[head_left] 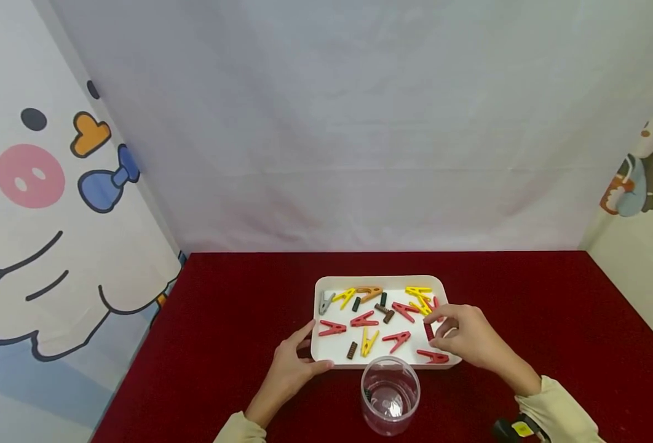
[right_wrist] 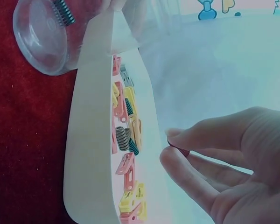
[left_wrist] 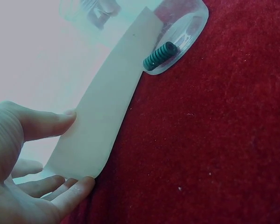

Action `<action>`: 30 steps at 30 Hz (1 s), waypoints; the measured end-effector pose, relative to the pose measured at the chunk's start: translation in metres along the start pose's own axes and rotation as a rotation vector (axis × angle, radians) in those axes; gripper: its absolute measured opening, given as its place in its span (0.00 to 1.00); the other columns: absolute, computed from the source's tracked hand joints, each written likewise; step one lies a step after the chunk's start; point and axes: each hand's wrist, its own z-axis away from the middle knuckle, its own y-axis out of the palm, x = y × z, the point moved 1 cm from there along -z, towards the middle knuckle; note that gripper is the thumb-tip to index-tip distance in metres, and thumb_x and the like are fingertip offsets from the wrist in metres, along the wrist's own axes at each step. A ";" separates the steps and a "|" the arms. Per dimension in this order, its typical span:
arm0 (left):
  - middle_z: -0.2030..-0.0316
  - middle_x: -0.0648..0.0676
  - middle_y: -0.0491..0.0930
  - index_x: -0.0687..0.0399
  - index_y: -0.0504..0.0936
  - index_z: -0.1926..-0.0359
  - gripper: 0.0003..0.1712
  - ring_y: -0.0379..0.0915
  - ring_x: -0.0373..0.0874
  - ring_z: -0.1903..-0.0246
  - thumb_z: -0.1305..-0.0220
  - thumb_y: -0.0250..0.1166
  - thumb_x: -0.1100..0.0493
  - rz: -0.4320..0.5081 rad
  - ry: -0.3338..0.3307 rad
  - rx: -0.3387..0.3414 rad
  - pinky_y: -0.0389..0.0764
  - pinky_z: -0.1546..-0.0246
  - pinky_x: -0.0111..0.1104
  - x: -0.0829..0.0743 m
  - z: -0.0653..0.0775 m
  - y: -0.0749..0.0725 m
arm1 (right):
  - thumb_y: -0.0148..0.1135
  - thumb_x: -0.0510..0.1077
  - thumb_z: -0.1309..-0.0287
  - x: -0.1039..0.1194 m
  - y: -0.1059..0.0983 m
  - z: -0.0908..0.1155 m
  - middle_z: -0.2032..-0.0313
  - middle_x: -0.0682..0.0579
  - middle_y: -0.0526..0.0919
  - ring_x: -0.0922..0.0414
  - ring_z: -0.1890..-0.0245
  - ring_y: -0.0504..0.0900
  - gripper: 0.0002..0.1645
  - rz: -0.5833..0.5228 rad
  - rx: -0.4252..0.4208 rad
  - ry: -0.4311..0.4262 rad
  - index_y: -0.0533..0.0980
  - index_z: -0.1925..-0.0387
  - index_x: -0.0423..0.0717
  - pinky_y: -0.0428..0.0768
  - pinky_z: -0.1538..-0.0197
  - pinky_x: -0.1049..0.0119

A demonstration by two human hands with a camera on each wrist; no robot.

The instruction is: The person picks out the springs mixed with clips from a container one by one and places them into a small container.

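My right grip (head_left: 465,334) pinches a red spring (head_left: 428,331) over the right side of the white tray (head_left: 326,351); my left grip (head_left: 290,367), fingers spread, touches its near-left corner. I judge spring-picking underway, next calling for a steady carry to the clear jar (head_left: 386,426).

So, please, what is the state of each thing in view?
Clear jar: upright, uncovered
Green spring: inside the jar
White tray: held at one corner by the left hand
Red spring: pinched by the right hand
Clothespins: scattered in the tray
Other springs: lying in the tray
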 end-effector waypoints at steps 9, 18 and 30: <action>0.42 0.68 0.69 0.60 0.64 0.32 0.51 0.76 0.56 0.54 0.59 0.78 0.63 -0.005 0.000 0.000 0.81 0.61 0.37 0.000 -0.001 0.000 | 0.73 0.32 0.60 0.004 -0.003 0.001 0.77 0.52 0.82 0.60 0.77 0.81 0.16 -0.053 0.034 0.013 0.80 0.64 0.37 0.77 0.76 0.68; 0.42 0.69 0.69 0.60 0.64 0.32 0.51 0.76 0.56 0.53 0.59 0.78 0.63 -0.013 0.006 -0.001 0.81 0.61 0.37 0.001 -0.002 0.001 | 0.73 0.33 0.59 0.010 -0.003 0.003 0.76 0.52 0.82 0.58 0.76 0.81 0.17 -0.108 0.058 0.038 0.80 0.63 0.37 0.76 0.75 0.68; 0.44 0.70 0.70 0.61 0.63 0.32 0.51 0.78 0.54 0.58 0.58 0.78 0.64 0.028 0.008 0.017 0.81 0.62 0.36 0.003 -0.004 0.000 | 0.72 0.33 0.57 0.014 -0.003 0.008 0.71 0.46 0.82 0.56 0.74 0.82 0.18 -0.235 0.093 0.025 0.79 0.61 0.34 0.80 0.72 0.66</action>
